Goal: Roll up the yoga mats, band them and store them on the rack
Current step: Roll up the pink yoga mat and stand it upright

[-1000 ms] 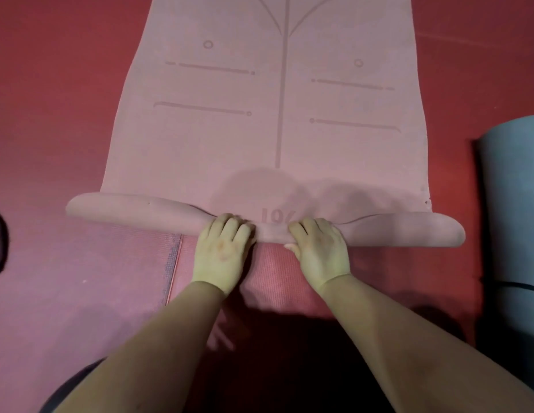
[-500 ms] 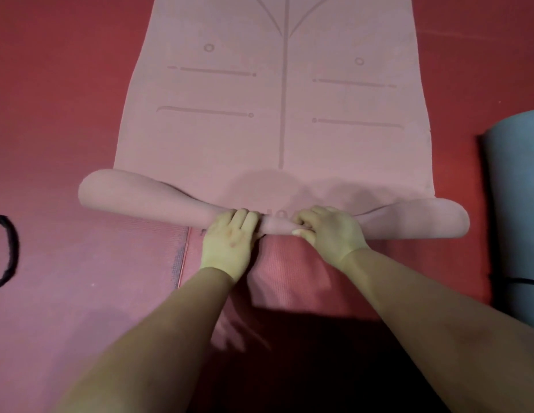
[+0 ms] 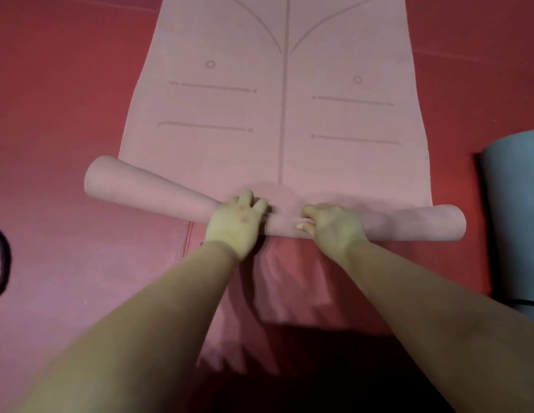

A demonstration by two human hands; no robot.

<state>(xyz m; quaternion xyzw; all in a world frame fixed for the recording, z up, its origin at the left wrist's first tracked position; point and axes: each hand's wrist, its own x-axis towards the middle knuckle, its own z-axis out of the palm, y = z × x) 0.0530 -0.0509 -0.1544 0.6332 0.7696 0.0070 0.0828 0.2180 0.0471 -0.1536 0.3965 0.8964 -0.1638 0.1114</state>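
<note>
Both bare forearms reach forward from the 6 o'clock edge and converge near the centre of the view, where the left hand (image 3: 237, 222) lies palm-down on the rolled part of the pale pink rubbery yoga mat (image 3: 277, 114), its fingers draped over the top of the roll and pressing it rather than closing round it. The right hand (image 3: 334, 226), just beside it toward 3 o'clock, has its fingers curled over the roll and its thumb tucked against the near side, grasping it. The roll (image 3: 408, 223) is squeezed thin between the hands and flares wider toward each end; its 9 o'clock end is tilted up toward 10 o'clock. Beyond the roll the mat lies flat toward 12 o'clock, smooth and matte, printed with a darker centre line, short horizontal bars, small circles and two curves. It rests on the red padded floor (image 3: 66, 84). Under the wrists lies a ribbed pink mat (image 3: 289, 278). At 3 o'clock stands out a rolled blue-grey foam mat (image 3: 516, 204) crossed by a thin dark band. A black loop of strap (image 3: 3, 263) lies at 9 o'clock.
</note>
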